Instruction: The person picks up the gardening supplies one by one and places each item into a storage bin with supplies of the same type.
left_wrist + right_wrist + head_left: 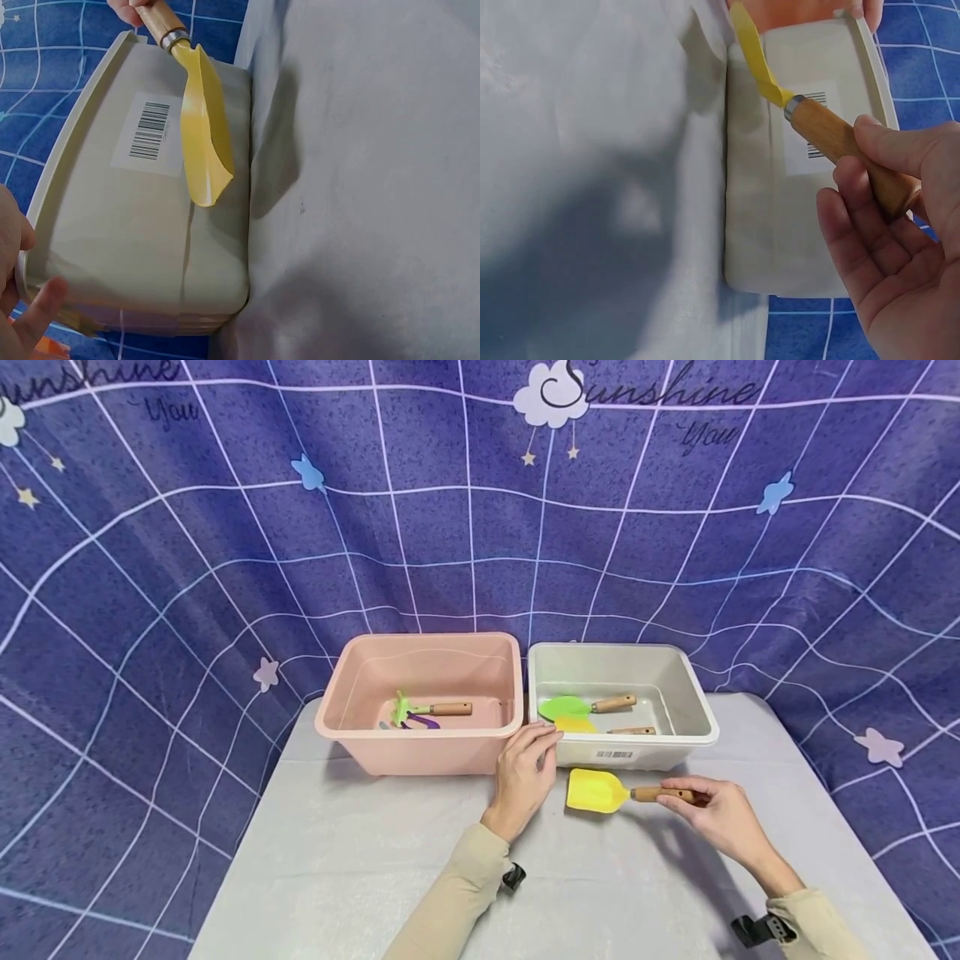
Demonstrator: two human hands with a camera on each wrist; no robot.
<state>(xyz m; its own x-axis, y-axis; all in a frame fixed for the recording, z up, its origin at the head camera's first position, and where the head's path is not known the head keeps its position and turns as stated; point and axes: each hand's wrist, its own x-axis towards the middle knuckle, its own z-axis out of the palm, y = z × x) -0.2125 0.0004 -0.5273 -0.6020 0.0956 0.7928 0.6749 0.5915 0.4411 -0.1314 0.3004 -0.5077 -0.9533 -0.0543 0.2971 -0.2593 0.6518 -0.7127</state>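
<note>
My right hand (723, 817) pinches the wooden handle of a yellow toy shovel (596, 791), thumb on one side and fingers on the other. The shovel is held in front of the white bin (701, 727), its blade pointing left and a shadow on the table below. In the right wrist view, the handle (829, 135) slants across the bin's barcode label. My left hand (522, 781) grips the white bin's rim at its near left corner, beside the pink bin. Inside the white bin lie a green trowel (566, 707) and another yellow tool (576, 724), both wooden-handled.
The pink bin (420, 747) stands left of the white one, close beside it. It contains a green hand rake (402, 707) with a wooden handle and a purple item (423, 722). Pale cloth covers the table (360, 860); a blue patterned curtain (450, 527) hangs behind.
</note>
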